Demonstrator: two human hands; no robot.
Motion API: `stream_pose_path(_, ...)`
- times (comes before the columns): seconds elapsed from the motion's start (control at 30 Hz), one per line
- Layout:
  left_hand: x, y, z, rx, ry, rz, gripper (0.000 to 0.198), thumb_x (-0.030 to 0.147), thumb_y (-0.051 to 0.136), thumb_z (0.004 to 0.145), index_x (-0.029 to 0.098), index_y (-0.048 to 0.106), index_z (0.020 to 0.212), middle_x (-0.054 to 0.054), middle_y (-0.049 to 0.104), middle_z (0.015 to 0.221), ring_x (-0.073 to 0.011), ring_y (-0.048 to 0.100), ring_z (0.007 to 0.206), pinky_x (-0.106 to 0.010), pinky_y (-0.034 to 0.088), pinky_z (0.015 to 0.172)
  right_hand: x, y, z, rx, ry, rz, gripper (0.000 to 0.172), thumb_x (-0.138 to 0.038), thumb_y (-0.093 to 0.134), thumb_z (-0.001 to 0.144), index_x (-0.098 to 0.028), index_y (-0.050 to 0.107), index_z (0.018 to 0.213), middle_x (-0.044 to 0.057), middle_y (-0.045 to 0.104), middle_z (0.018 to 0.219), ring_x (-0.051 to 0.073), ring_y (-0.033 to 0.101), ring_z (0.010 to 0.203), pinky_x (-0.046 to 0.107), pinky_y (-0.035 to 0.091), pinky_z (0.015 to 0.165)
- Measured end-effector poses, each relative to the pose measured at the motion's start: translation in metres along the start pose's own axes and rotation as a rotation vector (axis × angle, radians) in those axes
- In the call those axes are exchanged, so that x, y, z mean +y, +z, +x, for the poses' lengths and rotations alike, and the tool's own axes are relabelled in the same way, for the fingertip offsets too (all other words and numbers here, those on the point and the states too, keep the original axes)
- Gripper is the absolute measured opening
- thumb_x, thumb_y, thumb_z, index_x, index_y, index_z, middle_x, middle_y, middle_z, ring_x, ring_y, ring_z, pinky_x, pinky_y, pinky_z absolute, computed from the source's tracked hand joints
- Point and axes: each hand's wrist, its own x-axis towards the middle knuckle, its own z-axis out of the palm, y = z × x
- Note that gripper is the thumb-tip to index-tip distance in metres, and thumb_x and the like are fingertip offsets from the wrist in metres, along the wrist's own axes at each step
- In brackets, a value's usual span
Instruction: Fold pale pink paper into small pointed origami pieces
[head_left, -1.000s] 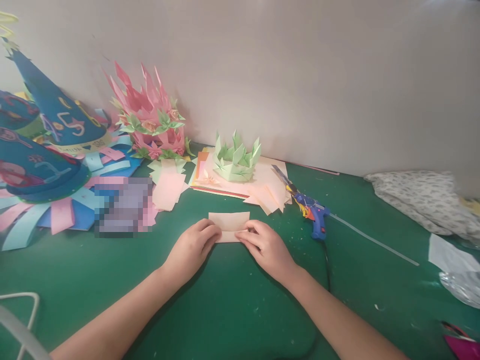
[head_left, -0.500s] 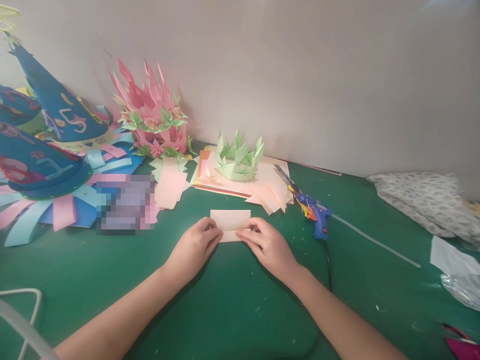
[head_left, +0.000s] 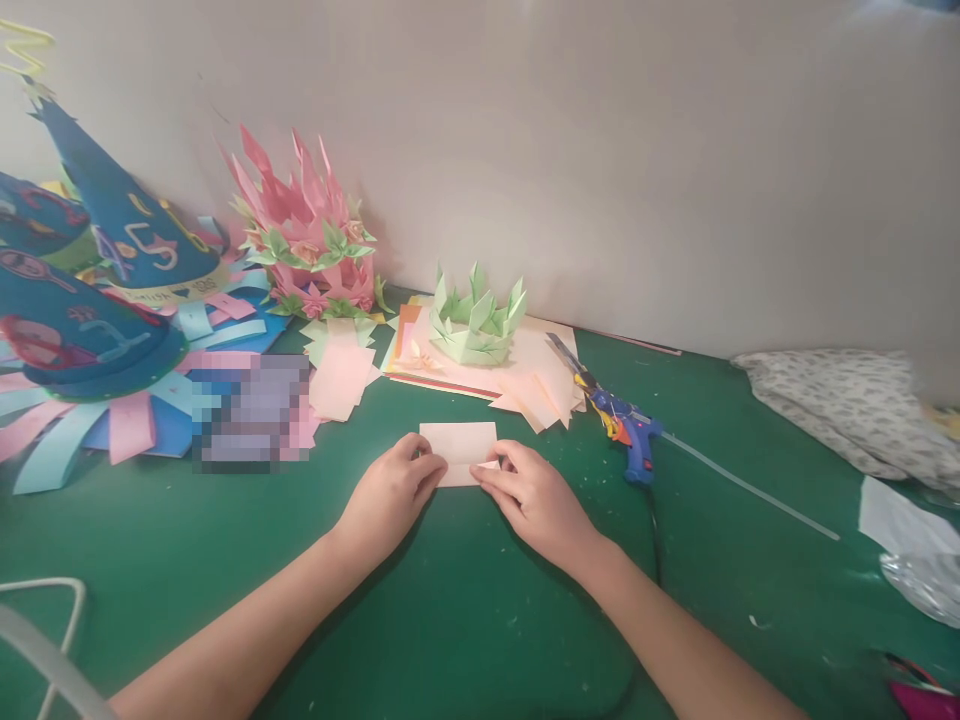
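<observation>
Head cam view: we've got both hands down on the green table [head_left: 465,620], working a small peach paper piece [head_left: 459,446] that lies flat right between them. Our left hand [head_left: 390,495] has its fingers curled, tips pressing on the paper's near left edge. Our right hand [head_left: 534,500] pinches the near right edge, fingers bent together on it. The two hands are nearly touching at the fingertips.

Just beyond the hands sits a light green paper crown [head_left: 475,322] on a stack of peach and pink sheets [head_left: 525,375]. Out past the right hand lies a blue glue gun [head_left: 630,432]. Off beyond the left hand we see loose pink slips [head_left: 341,372], a pink spiky paper crown [head_left: 304,235] and blue cone hats [head_left: 112,225].
</observation>
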Motion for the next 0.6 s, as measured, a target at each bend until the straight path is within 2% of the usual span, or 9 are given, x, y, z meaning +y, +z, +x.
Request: stream_pose_path(0.6, 0.0041, -0.0027, 0.0037, -0.044, -0.083, -0.029, 0.022, 0.019, 0.042, 0.086, 0.018, 0.063, 0.077, -0.004, 0.053, 0.085, -0.0112, 0.052, 0.062, -0.023, 0.043, 0.058, -0.0011, 0.0005, 0.0009, -0.023, 0.027, -0.026, 0.024, -0.023, 0.040, 0.091, -0.018, 0.064, 0.092, 0.007, 0.054, 0.084, 0.016, 0.049, 0.074, 0.027, 0.039, 0.062)
